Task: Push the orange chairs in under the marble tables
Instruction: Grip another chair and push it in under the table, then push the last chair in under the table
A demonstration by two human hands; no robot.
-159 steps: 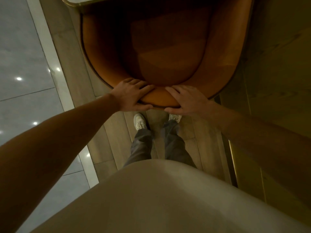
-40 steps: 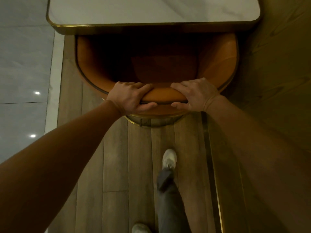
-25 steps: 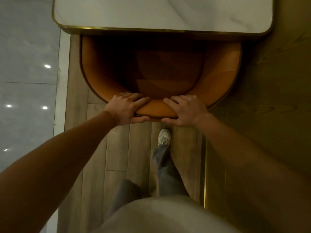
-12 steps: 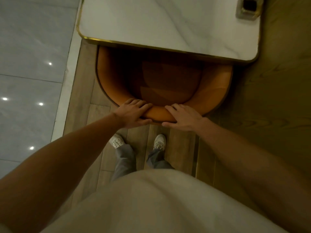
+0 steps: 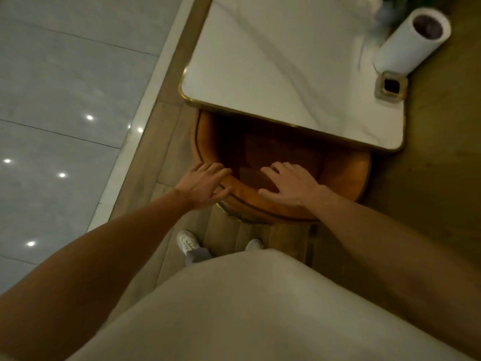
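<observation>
An orange chair (image 5: 346, 175) with a curved back stands in front of me, its seat mostly hidden beneath the white marble table (image 5: 273, 61) with a gold rim. My left hand (image 5: 204, 185) rests on the left part of the backrest's top edge, fingers stretched out over it and thumb on the outer side. My right hand (image 5: 290, 185) lies flat on the same edge a little to the right, fingers spread and loose. Neither hand curls tightly round the backrest.
A white cylinder (image 5: 411, 40) and a small gold square holder (image 5: 390, 86) stand at the table's far right corner. Grey floor tiles (image 5: 65, 100) lie to the left of the wooden floor strip. A wood-panelled surface (image 5: 442, 178) runs along the right. My shoes (image 5: 187, 242) stand behind the chair.
The chair has slid further under the table and more of the tabletop shows. Both hands have loosened from a grip to flat, stretched fingers on the backrest.
</observation>
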